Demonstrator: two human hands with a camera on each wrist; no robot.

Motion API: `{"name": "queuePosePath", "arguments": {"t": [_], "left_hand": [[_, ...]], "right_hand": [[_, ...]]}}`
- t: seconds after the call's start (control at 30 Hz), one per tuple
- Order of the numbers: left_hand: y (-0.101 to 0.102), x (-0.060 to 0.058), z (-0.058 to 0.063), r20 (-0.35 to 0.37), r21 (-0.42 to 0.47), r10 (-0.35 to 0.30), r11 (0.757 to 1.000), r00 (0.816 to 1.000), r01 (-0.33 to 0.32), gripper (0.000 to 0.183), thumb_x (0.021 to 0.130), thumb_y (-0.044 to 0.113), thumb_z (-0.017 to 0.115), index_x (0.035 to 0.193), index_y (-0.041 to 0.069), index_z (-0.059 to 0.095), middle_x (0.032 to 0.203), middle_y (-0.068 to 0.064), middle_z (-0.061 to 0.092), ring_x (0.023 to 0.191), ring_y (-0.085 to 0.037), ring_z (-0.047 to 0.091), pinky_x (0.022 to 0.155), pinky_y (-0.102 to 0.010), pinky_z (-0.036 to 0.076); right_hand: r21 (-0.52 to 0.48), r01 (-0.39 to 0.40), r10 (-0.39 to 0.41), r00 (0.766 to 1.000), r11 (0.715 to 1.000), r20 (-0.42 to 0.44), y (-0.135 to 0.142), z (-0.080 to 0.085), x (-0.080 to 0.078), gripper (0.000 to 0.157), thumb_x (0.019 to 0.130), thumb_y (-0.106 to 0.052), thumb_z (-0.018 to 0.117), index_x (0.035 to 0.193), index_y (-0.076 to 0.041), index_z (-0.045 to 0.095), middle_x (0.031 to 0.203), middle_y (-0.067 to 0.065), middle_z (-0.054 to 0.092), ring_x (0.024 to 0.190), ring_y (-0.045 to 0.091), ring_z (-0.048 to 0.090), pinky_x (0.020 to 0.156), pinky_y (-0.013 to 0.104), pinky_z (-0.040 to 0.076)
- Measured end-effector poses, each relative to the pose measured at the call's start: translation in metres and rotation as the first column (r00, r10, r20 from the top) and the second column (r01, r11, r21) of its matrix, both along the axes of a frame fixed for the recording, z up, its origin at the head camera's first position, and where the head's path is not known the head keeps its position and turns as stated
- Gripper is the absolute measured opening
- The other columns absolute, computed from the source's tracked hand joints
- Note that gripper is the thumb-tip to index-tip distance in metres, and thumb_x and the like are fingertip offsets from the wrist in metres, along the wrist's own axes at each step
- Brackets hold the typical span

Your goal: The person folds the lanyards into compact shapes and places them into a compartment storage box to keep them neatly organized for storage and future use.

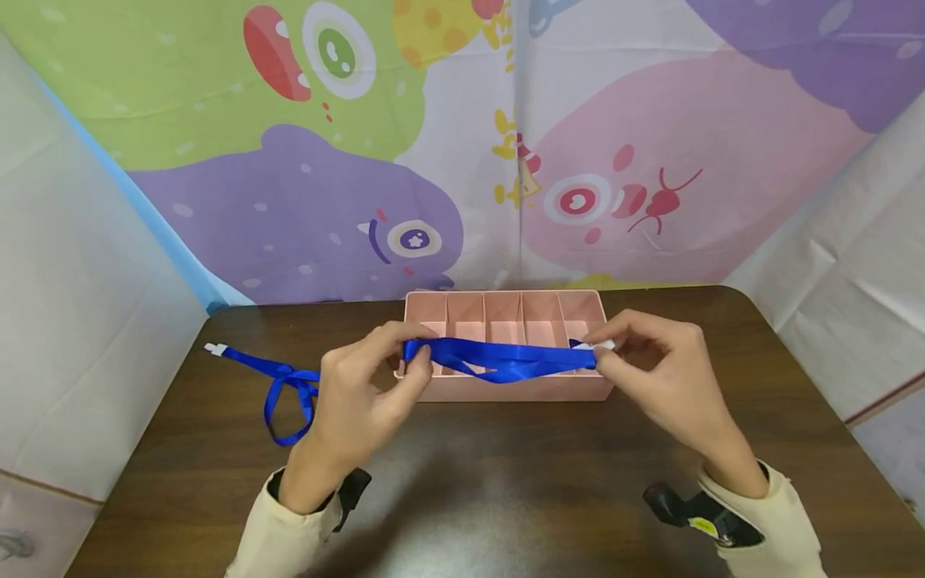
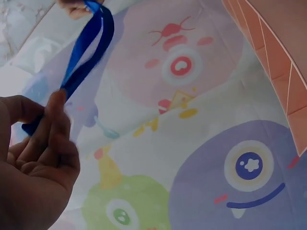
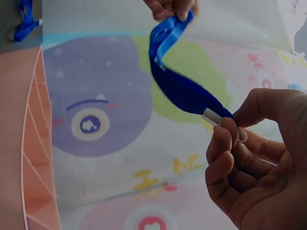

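Observation:
A blue lanyard point(image 1: 506, 355), folded into several layers, stretches between both hands in front of and above the pink divided box point(image 1: 506, 389). My left hand point(image 1: 361, 393) pinches one folded end between thumb and fingers. At the other end, my right hand point(image 1: 665, 377) pinches the strap together with its white plastic clip point(image 3: 212, 117). The right wrist view shows the clip poking out past the fingertips, with the strap sagging in a curve toward the left hand point(image 3: 170, 7). Part of the box's compartments is hidden behind the lanyard.
A second blue lanyard point(image 1: 289, 393) with a white clip point(image 1: 215, 349) lies loosely looped on the brown table point(image 1: 506, 498), left of the left hand. Behind the table hangs a cartoon-print cloth point(image 1: 477, 160). White cloth walls point(image 1: 79, 281) flank both sides.

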State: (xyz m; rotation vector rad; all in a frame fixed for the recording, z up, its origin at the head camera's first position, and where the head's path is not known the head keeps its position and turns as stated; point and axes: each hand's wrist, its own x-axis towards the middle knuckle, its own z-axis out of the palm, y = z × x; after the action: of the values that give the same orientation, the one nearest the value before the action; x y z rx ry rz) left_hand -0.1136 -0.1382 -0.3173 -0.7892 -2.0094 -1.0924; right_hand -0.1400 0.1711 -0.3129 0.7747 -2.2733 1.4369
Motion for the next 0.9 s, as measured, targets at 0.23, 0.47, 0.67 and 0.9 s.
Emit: {"name": "queuePosePath", "arguments": {"t": [0.23,0.47,0.67,0.9], "left_hand": [[-0.013,-0.006,0.002,0.221,0.199,-0.232,0.961,0.947,0.189,0.012,0.094,-0.006,0.062,0.099,0.004,0.067,0.073,-0.001,0.067,0.063,-0.014,0.062,0.05,-0.023,0.047],[-0.017,-0.005,0.002,0.279,0.359,-0.449,0.868,0.849,0.342,0.012,0.097,-0.008,0.056,0.104,-0.001,0.063,0.077,-0.009,0.067,0.064,-0.02,0.063,0.057,-0.03,0.055],[-0.025,-0.001,0.006,0.35,0.261,-0.414,0.905,0.841,0.337,0.011,0.097,-0.003,0.059,0.107,0.001,0.062,0.077,-0.007,0.067,0.064,-0.021,0.063,0.057,-0.031,0.056],[-0.025,0.0,0.009,0.323,0.166,-0.385,0.922,0.864,0.349,0.023,0.087,-0.01,0.068,0.101,0.007,0.064,0.075,-0.001,0.062,0.067,-0.015,0.057,0.055,-0.027,0.048]], "right_hand": [[-0.021,0.032,-0.03,0.997,0.999,0.064,0.014,0.002,-0.009,0.02,0.085,0.008,0.066,0.094,-0.007,0.075,0.073,0.003,0.07,0.055,0.015,0.06,0.049,0.024,0.048],[-0.006,0.014,-0.013,0.994,1.0,0.108,0.021,0.006,-0.011,0.016,0.088,0.006,0.066,0.095,-0.005,0.075,0.076,0.005,0.071,0.055,0.017,0.063,0.05,0.026,0.052],[-0.007,-0.016,0.016,0.993,1.0,0.117,0.025,0.01,-0.01,0.014,0.089,0.006,0.065,0.095,-0.003,0.074,0.078,0.004,0.072,0.056,0.017,0.064,0.053,0.026,0.054],[-0.022,-0.036,0.039,0.99,0.999,0.134,0.03,0.01,-0.01,0.015,0.088,0.007,0.066,0.095,-0.004,0.074,0.074,0.006,0.07,0.056,0.018,0.064,0.054,0.025,0.055]]}}
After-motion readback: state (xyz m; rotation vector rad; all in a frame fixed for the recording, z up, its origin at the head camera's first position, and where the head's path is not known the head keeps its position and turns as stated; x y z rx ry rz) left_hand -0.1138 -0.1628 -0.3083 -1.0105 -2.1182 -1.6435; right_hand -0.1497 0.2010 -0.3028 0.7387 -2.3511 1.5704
